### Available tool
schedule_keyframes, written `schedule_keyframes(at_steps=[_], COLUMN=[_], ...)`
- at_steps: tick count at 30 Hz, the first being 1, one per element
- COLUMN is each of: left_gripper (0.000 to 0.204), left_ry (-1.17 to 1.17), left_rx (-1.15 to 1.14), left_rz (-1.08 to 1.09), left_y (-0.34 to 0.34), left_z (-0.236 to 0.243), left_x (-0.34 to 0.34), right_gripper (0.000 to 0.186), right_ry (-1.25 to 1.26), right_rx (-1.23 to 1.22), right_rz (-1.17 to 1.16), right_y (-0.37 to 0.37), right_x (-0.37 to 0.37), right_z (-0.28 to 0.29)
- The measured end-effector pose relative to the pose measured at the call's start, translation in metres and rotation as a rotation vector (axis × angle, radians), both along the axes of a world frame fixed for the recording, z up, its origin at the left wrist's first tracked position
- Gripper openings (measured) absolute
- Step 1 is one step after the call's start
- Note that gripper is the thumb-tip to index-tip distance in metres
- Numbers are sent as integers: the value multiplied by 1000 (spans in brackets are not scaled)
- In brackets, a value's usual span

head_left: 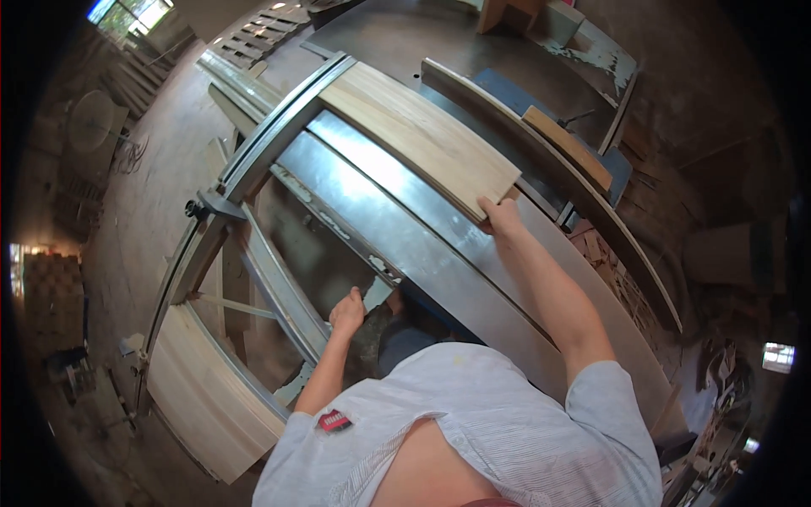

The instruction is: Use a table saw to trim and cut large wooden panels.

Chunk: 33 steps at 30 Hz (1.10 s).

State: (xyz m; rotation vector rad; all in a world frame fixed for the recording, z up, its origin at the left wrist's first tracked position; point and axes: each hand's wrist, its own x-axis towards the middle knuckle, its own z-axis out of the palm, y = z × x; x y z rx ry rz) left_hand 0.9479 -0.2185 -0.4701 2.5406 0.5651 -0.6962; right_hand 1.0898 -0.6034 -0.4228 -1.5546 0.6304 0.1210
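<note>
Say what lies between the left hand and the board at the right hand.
In the head view, a slotted metal tabletop separates the left hand from the board.

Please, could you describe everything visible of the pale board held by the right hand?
The board looks wooden, pale with faint grain, flat and long; the fisheye view bends its edges. It lies on the metal table, far end by the metal rail; contact there is unclear. The right hand grips its near corner.
</note>
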Motion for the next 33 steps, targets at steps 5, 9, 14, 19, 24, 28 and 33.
schedule_keyframes(at_steps=[5,9,14,19,24,28,33], left_gripper=[38,40,80,78,76,74,76], left_ry=[-413,-875,-796,-846,-801,-782,-792], left_rx=[-617,-645,-948,-764,-1123,-1224,-1180], left_rz=[439,258,292,276,376,413,489], left_y=[-63,-169,-278,-304,-344,-384,-404], left_z=[-1,29,33,14,5,8,5], left_x=[-51,-27,70,136,150,172,190], right_gripper=[44,38,36,41,44,47,45], right_ry=[4,29,50,100,120,146,120], right_rx=[-25,-63,1,-84,-168,-228,-176], right_rz=[14,19,1,2,-26,-28,-18], right_y=[-91,-168,-211,-200,-227,-259,-286], right_x=[-111,-194,-233,-217,-211,-193,-164], right_z=[22,6,-5,1,-3,2,6])
